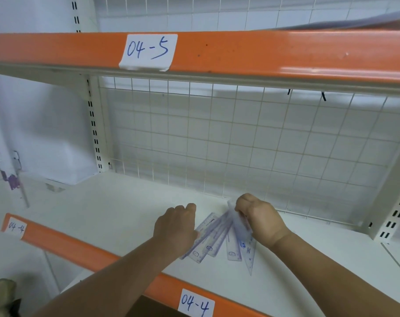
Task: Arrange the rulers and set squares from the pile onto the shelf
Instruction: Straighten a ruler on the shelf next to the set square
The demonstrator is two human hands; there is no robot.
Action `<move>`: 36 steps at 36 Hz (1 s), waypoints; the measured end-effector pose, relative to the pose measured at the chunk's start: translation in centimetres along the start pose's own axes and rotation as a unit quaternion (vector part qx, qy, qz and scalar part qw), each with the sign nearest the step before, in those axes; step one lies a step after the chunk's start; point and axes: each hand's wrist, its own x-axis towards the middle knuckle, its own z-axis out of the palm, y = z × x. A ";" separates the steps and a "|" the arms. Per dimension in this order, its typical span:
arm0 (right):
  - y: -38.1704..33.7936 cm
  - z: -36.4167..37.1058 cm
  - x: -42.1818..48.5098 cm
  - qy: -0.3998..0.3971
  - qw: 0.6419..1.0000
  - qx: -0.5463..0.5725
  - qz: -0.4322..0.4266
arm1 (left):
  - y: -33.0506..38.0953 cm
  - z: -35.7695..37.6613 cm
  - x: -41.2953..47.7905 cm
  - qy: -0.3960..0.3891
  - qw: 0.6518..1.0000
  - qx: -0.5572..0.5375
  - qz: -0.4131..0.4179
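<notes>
Several clear plastic rulers (pixel 213 236) with blue print lie fanned out on the white shelf (pixel 116 213), together with a pointed clear set square (pixel 248 255). My left hand (pixel 175 227) rests palm down on the left rulers, its fingers curled over their far ends. My right hand (pixel 258 218) pinches the top ends of the right-hand rulers and the set square, lifting them slightly off the shelf. Both forearms reach in from the bottom of the view.
An orange shelf edge (pixel 91 255) labelled 04-4 runs along the front. Overhead is an orange beam (pixel 263 51) labelled 04-5. A white wire grid (pixel 217 138) backs the shelf. Slotted uprights (pixel 93 124) stand left and right.
</notes>
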 end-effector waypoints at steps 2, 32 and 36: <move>0.1 0.3 -0.3 0.005 0.999 0.036 -0.023 | 0.1 0.1 0.0 -0.003 1.000 -0.001 0.011; -2.2 0.1 -0.1 -0.014 0.994 0.022 0.109 | -1.4 0.4 0.4 -0.018 0.967 0.242 0.078; -3.9 -0.7 -0.1 -0.066 0.997 0.040 0.020 | -1.0 0.5 0.5 -0.020 0.968 0.235 0.080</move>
